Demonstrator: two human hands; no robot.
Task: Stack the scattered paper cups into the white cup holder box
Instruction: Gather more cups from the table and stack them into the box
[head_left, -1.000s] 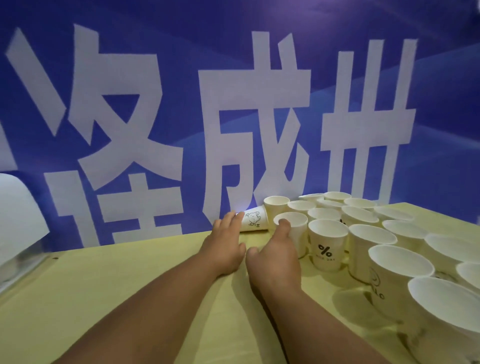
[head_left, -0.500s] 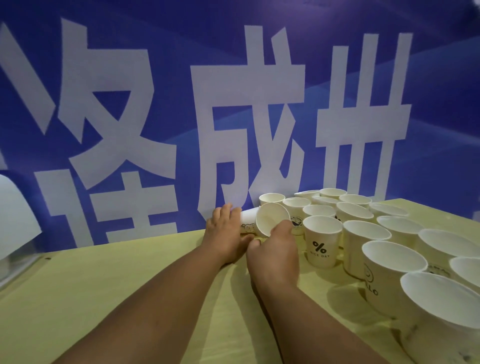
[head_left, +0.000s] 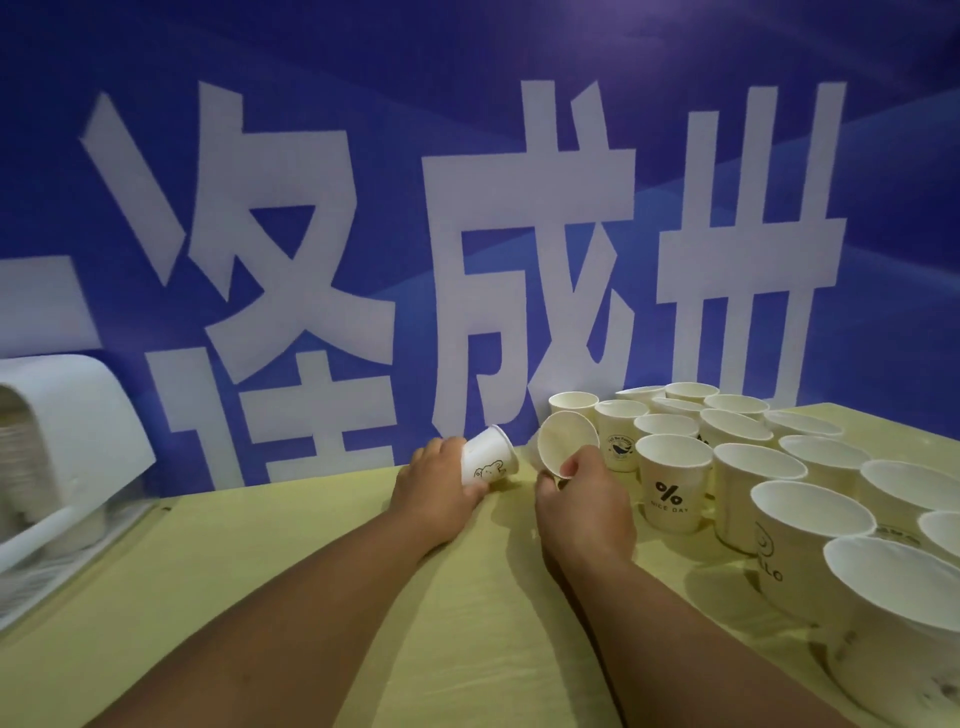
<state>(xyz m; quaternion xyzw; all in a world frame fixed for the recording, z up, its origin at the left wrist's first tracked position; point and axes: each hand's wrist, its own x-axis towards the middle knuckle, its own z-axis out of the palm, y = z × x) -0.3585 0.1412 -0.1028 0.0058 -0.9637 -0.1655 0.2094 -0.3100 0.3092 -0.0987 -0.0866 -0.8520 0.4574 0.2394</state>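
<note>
Likely the nesting step: left hand (head_left: 441, 491) grips a bear-print cup (head_left: 491, 462); right hand (head_left: 584, 506) (just beside it) pinches the rim of a tilted cup (head_left: 566, 441). Next: align one base-to-mouth, slide together.

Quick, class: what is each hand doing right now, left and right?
The left hand grips the bear cup, tipped on its side.
The right hand pinches the rim of the plain cup, also tipped.

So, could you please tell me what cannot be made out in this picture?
All in the head view.
White cup holder box: cut by the left edge, blurred; contents unclear.
Nearest cup: cut by the right and bottom edges.
Tilted cup in the right hand: print hidden, mouth faces the camera.
Rear cups: prints too small.
</note>
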